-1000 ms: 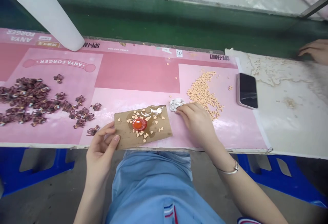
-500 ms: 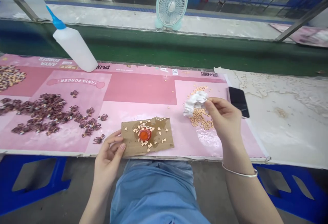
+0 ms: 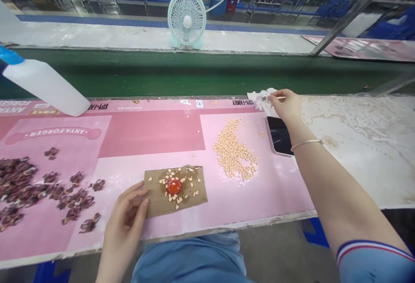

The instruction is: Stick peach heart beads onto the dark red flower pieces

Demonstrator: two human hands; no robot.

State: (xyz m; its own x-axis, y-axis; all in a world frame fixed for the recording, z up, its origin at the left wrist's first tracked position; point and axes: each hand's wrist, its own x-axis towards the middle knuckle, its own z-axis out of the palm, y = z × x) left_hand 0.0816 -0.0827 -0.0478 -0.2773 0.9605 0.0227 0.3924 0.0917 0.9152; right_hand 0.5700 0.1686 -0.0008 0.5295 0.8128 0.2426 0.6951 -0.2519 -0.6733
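Note:
My left hand [image 3: 128, 214] has its fingers and thumb closed at the left edge of a brown cardboard piece [image 3: 194, 198] on the pink mat. On the cardboard sits a small red, shiny round cap-like piece [image 3: 174, 186], with tiny pale pieces scattered around it in a wet, glossy patch. My right hand [image 3: 287, 103] is stretched to the far right and pinches a crumpled white tissue [image 3: 261, 99] at the mat's back edge. Between the hands lies a loose spread of small yellowish pieces [image 3: 231, 149]. A phone [image 3: 279, 136] rests just below my right hand.
A heap of dark reddish-brown small parts [image 3: 19, 183] covers the mat's left side. Behind it a white squeeze bottle [image 3: 48, 86] with a blue top appears tilted. A light-green fan [image 3: 187, 19] stands beyond the green strip [image 3: 145, 73].
My right hand has carried the tissue from above the yellowish pieces to the back right, past the phone, uncovering them. My left hand stays at the cardboard. The view has shifted right.

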